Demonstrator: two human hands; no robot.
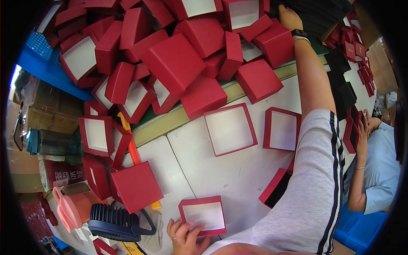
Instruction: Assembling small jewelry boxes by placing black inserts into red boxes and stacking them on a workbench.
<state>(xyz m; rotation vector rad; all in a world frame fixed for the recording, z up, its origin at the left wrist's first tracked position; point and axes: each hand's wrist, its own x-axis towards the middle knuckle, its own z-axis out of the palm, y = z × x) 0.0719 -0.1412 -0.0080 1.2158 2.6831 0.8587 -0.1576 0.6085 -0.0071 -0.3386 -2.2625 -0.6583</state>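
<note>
Fingers, left hand: part-bent and slightly spread, tips over the near rim of the low box; thumb not distinguishable, so firmness of hold cannot be told.
Fingers, right hand: mostly lost against black material; opening and hold cannot be told.
Left hand: at lower edge, overlapping the low box's near left corner.
Right hand: at top edge, beside the box pile; dark watch on wrist.
Low box: on the white table, open side up; white interior, no contents seen.
Square box: farther across the table, open side up; white interior.
Right box: beside the square box, near the grey sleeve; white interior.
Black-lined box: partly covered by the sleeve; full interior not visible.
Box pile: red, overlapping, cut off at top; some mouths show white, other interiors turned away.
Blue crate: upper left, partly covered by the pile; contents cannot be made out.
Fan: dark, lower left, beside the pink cup; cup interior not visible.
Co-worker: right rim, partly cut off, one hand at a red box.
</note>
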